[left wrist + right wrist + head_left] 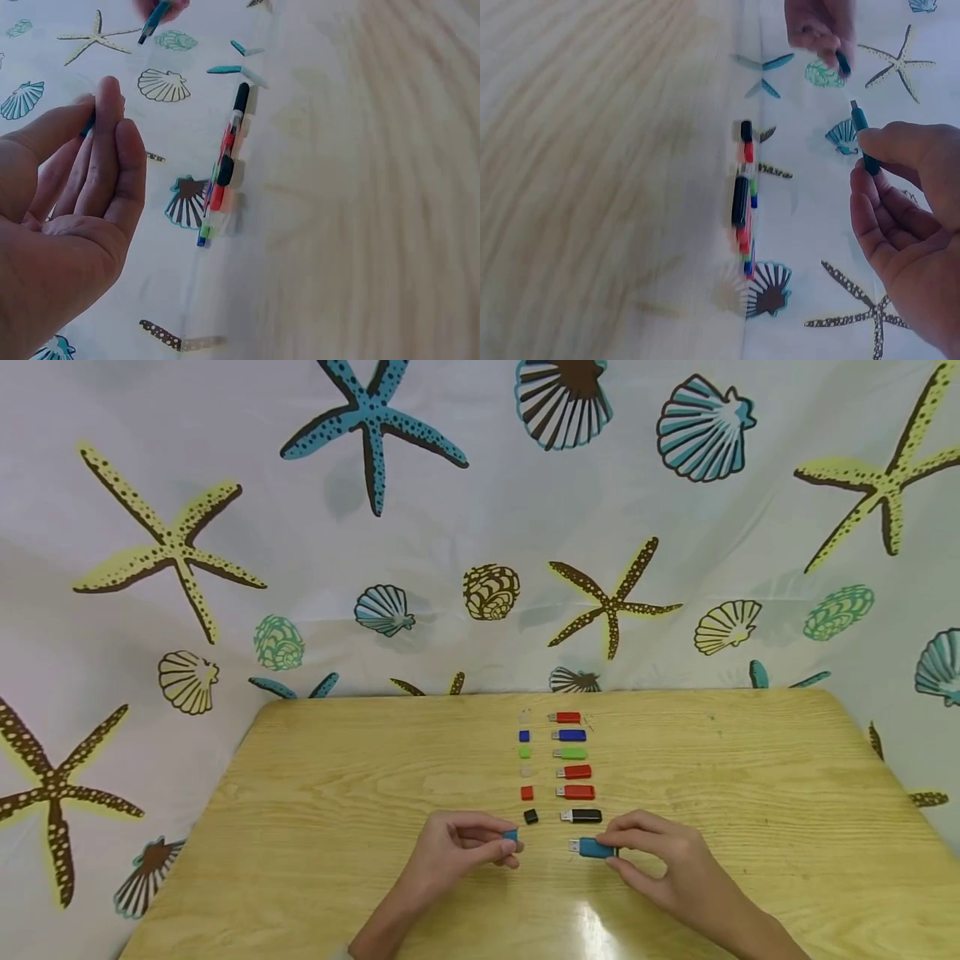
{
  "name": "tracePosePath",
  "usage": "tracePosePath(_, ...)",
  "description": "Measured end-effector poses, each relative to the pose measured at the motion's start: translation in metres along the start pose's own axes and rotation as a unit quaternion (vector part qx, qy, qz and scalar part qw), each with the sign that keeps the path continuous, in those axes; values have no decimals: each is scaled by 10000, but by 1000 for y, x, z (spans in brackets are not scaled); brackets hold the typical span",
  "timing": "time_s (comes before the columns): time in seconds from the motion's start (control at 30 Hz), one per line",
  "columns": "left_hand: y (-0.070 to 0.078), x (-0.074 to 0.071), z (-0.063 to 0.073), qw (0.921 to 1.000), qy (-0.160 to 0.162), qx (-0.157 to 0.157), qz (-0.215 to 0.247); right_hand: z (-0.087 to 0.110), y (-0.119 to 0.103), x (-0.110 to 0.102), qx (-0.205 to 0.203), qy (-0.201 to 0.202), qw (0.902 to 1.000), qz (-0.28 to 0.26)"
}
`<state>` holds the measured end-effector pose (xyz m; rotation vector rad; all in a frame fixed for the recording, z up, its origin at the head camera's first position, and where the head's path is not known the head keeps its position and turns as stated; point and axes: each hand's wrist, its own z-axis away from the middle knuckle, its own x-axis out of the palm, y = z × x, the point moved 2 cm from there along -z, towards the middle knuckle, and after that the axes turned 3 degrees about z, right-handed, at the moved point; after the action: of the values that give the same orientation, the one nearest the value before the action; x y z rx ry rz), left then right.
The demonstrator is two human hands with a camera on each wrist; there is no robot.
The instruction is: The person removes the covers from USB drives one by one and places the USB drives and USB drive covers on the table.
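In the head view my left hand (465,847) pinches a small blue cap (511,835) between thumb and fingers. My right hand (663,860) grips a blue USB stick (595,847) by its rear end, its metal plug bare and pointing left toward the cap. Cap and stick are apart, with a gap between the hands. Just beyond them lie a black USB stick (583,816) and a black cap (531,817). In the right wrist view the blue stick (864,139) sits between thumb and fingers. Fingers mostly cover the cap in the left wrist view.
Behind the black pair, uncapped sticks form a column: red (576,792), another red, green (572,753), dark blue (570,736) and a far red one. Their caps, such as a red cap (527,792), line up to the left. A patterned cloth (435,543) hangs behind the wooden table (337,777).
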<state>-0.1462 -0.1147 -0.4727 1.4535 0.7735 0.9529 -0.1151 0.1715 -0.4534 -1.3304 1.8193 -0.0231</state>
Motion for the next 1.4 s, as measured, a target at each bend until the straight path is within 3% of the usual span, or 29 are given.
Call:
tracePosePath(0.13,2,-9,4,9999,55,-67,-149,5,4,-5,45,66,10000,41)
tracePosePath(0.3,-2,-9,4,9989,218,-57,-411,3,4,-4,81,57,9999,-39)
tracePosePath(0.67,-4,-6,3,9979,344,-286,-464,4,7,-3,152,64,9999,-48)
tracePosePath(1.0,-8,1,1,9986,139,-278,-423,7,9,2,310,-75,9994,-134)
tracePosePath(1.4,-9,3,-1,9987,147,-203,-452,10,11,6,441,-146,9986,-244)
